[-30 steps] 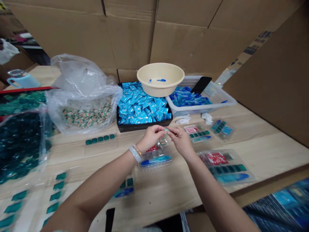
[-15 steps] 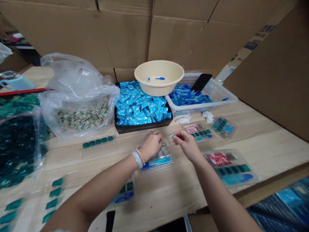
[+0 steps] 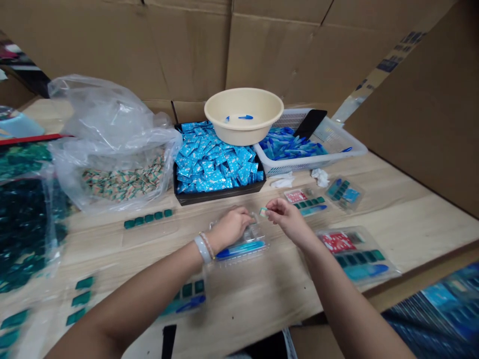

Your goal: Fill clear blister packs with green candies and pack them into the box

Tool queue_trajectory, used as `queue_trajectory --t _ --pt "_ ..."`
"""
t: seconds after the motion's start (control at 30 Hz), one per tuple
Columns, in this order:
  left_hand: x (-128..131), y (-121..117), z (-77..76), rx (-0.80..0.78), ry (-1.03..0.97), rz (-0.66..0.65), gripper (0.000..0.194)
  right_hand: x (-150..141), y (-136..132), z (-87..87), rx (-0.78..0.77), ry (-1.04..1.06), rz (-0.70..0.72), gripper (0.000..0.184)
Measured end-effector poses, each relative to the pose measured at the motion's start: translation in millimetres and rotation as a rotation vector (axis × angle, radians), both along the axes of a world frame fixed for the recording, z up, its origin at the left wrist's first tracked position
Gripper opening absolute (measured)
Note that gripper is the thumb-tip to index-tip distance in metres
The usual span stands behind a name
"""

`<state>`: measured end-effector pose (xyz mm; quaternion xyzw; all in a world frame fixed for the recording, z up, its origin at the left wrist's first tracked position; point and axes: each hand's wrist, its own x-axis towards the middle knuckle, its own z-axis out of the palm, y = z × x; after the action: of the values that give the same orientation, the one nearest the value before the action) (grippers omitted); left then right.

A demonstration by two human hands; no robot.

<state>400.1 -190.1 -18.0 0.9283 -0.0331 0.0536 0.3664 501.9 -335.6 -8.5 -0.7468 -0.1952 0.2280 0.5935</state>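
Note:
My right hand (image 3: 288, 221) pinches a small teal-and-white packet (image 3: 263, 212) between thumb and fingertips, above the wooden table (image 3: 254, 304). My left hand (image 3: 232, 228) lies on the upper part of a clear plastic blister tray (image 3: 249, 257), its fingers curled; whether they grip the tray, I cannot tell. A blue-handled item (image 3: 239, 251) sits in that tray below my left palm. Part of the tray is hidden by my left hand. A small gap separates my fingertips from the packet's side of the tray.
Behind my hands stand a black tray of blue sachets (image 3: 219, 198), a beige basin (image 3: 239, 137) and a white basket of blue pieces (image 3: 299, 162). A plastic bag of striped sachets (image 3: 112, 104) is at left. Filled clear trays (image 3: 355, 257) lie at right; cardboard walls enclose the table.
My hands, together around the packet a second ago, have moved apart. My left hand has dropped onto the clear tray, and my right hand keeps the packet. The view has shifted slightly.

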Motion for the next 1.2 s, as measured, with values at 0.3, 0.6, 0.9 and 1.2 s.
queue_trajectory --t 0.3,0.6,0.9,1.2 --pt "-14.6 5.0 -13.4 0.077 -0.052 0.036 0.018 -2.7 26.4 -26.6 -0.292 -0.259 0.254 0.012" --pt "-18.6 4.2 -9.2 0.29 -0.069 -0.028 0.023 -2.6 26.8 -21.4 -0.451 -0.587 0.38 0.014" --pt "-24.3 -1.1 -10.5 0.294 -0.094 -0.048 0.022 -15.2 20.5 -29.8 -0.494 -0.74 0.412 0.014" --pt "-75.4 54.7 17.1 -0.992 -0.124 0.416 0.014 -56.7 106.6 49.4 -0.387 -0.974 0.175 0.03"
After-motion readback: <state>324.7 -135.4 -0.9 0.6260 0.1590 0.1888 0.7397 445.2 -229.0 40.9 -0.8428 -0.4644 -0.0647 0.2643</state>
